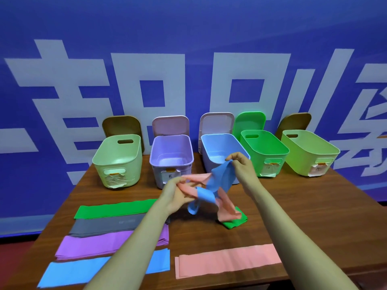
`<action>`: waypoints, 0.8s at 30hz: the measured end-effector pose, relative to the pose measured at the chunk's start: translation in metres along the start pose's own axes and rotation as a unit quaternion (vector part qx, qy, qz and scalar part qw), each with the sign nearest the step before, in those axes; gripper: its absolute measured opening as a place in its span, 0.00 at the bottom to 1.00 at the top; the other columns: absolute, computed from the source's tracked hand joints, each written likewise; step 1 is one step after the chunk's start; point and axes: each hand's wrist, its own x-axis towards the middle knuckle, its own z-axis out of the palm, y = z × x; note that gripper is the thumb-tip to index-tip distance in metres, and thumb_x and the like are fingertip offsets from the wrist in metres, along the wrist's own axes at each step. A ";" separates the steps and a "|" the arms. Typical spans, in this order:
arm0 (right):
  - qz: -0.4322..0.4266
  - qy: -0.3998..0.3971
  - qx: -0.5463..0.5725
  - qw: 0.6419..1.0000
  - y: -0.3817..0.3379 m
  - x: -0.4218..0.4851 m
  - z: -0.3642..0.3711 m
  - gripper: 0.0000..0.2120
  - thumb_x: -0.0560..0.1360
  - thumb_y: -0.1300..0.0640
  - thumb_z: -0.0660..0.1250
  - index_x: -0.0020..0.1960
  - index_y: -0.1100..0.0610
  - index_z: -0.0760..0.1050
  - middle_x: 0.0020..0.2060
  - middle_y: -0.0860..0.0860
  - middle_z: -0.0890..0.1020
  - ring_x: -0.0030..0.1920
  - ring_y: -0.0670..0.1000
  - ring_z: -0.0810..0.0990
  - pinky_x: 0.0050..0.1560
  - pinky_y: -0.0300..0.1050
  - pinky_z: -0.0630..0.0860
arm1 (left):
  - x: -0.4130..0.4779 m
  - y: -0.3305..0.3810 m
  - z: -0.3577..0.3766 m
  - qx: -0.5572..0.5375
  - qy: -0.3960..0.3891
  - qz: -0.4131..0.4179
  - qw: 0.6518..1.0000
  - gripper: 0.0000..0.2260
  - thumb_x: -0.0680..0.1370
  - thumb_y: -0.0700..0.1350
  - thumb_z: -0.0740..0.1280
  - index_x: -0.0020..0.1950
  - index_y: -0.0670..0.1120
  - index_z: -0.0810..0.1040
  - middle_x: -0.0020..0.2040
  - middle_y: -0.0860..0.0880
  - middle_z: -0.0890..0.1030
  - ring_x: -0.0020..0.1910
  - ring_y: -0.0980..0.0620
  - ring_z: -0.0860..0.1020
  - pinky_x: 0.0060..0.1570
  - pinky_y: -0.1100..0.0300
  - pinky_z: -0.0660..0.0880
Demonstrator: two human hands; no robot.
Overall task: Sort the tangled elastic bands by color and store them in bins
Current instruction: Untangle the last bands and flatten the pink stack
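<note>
Untangling is the step in hand: the person holds a knot of two bands above the middle of the table point(303, 206). The right hand point(244, 164) pinches the top end of the blue band point(219, 178) between thumb and fingertips, raised just in front of the light blue bin point(217, 143). The left hand point(178, 194), lower and nearer, has its fingers curled round a strand of the pink band point(226, 208). That band loops through the blue one and trails down onto a folded green band point(235, 222) lying on the wood.

To do this well, the person should probably find where blue passes through the pink loop and feed it back through while slack, rather than drawing the hands apart. Stretch would likely tighten the knot, and the rubbery material may snap back. The hanging pink tail touches the green band and could drag it along, so lifting clear first looks wise.

Room is fair. Bare wood lies to the right of the tangle and between it and the bin. To the left, the green strip point(117, 208), grey strip point(104, 226), purple strip point(94, 245) and blue strip point(79, 271) lie flat under the left forearm. A pink strip point(228, 260) lies near the front edge, so a low sweep could ruffle any of them. The light blue bin's rim stands close behind the right hand.
</note>
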 end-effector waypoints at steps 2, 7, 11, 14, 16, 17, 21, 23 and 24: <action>0.007 0.010 -0.038 0.999 0.012 0.002 -0.001 0.18 0.73 0.70 0.52 0.35 0.51 0.72 0.33 0.48 0.75 0.35 0.47 0.69 0.34 0.36 0.65 | -0.001 0.008 0.005 -0.053 -0.034 0.044 0.997 0.11 0.78 0.41 0.55 0.48 0.42 0.76 0.50 0.41 0.81 0.46 0.44 0.81 0.54 0.46 0.73; 0.054 -0.022 -0.208 0.976 0.034 0.003 -0.007 0.10 0.77 0.65 0.53 0.42 0.58 0.71 0.38 0.54 0.75 0.41 0.56 0.72 0.38 0.46 0.63 | 0.011 0.018 0.010 -0.057 0.038 0.138 0.988 0.08 0.78 0.42 0.64 0.55 0.41 0.77 0.50 0.42 0.81 0.48 0.45 0.81 0.48 0.53 0.78; 0.108 -0.013 -0.241 0.964 0.053 0.002 -0.012 0.09 0.75 0.66 0.53 0.39 0.58 0.67 0.46 0.63 0.75 0.47 0.60 0.73 0.43 0.47 0.63 | 0.017 0.016 0.003 0.119 0.141 0.186 0.965 0.11 0.78 0.46 0.64 0.58 0.44 0.76 0.48 0.45 0.79 0.41 0.49 0.77 0.38 0.58 0.74; 0.135 -0.019 -0.257 0.957 0.062 -0.002 -0.011 0.07 0.75 0.66 0.54 0.48 0.61 0.71 0.53 0.63 0.77 0.54 0.63 0.74 0.49 0.49 0.68 | 0.017 0.011 0.001 0.331 0.151 0.209 0.908 0.09 0.80 0.48 0.60 0.55 0.45 0.75 0.47 0.44 0.77 0.39 0.49 0.74 0.41 0.57 0.70; 0.134 -0.038 -0.278 0.950 0.066 -0.006 -0.006 0.08 0.74 0.65 0.56 0.51 0.60 0.72 0.55 0.64 0.76 0.56 0.63 0.74 0.53 0.51 0.70 | 0.017 0.006 0.004 0.381 0.149 0.173 0.896 0.12 0.81 0.50 0.57 0.56 0.45 0.75 0.46 0.46 0.76 0.39 0.50 0.73 0.36 0.59 0.69; 0.123 -0.039 -0.279 0.952 0.066 -0.009 -0.002 0.11 0.73 0.65 0.58 0.54 0.61 0.72 0.57 0.63 0.76 0.58 0.63 0.74 0.56 0.51 0.70 | 0.016 0.005 0.007 0.355 0.141 0.147 0.912 0.14 0.81 0.51 0.56 0.58 0.44 0.75 0.47 0.46 0.76 0.40 0.49 0.74 0.34 0.60 0.69; 0.047 -0.154 -0.146 0.976 0.038 -0.031 0.015 0.17 0.73 0.69 0.58 0.60 0.61 0.74 0.55 0.54 0.79 0.54 0.51 0.76 0.50 0.33 0.73 | 0.020 0.002 0.020 0.223 0.112 0.130 0.960 0.15 0.81 0.50 0.58 0.63 0.44 0.73 0.58 0.42 0.77 0.49 0.50 0.75 0.51 0.53 0.75; 0.058 -0.253 -0.078 0.963 0.023 -0.038 0.022 0.11 0.77 0.65 0.61 0.57 0.60 0.75 0.46 0.50 0.79 0.44 0.45 0.77 0.36 0.26 0.70 | 0.019 0.003 0.024 0.212 0.107 0.152 0.959 0.14 0.81 0.49 0.58 0.62 0.43 0.73 0.56 0.43 0.76 0.47 0.50 0.75 0.53 0.52 0.74; 0.076 -0.284 -0.047 0.955 0.018 -0.039 0.025 0.08 0.78 0.61 0.62 0.55 0.59 0.76 0.40 0.48 0.77 0.39 0.43 0.76 0.35 0.28 0.70 | 0.019 0.004 0.026 0.216 0.103 0.164 0.957 0.14 0.81 0.50 0.58 0.61 0.43 0.74 0.54 0.43 0.77 0.44 0.51 0.75 0.50 0.53 0.73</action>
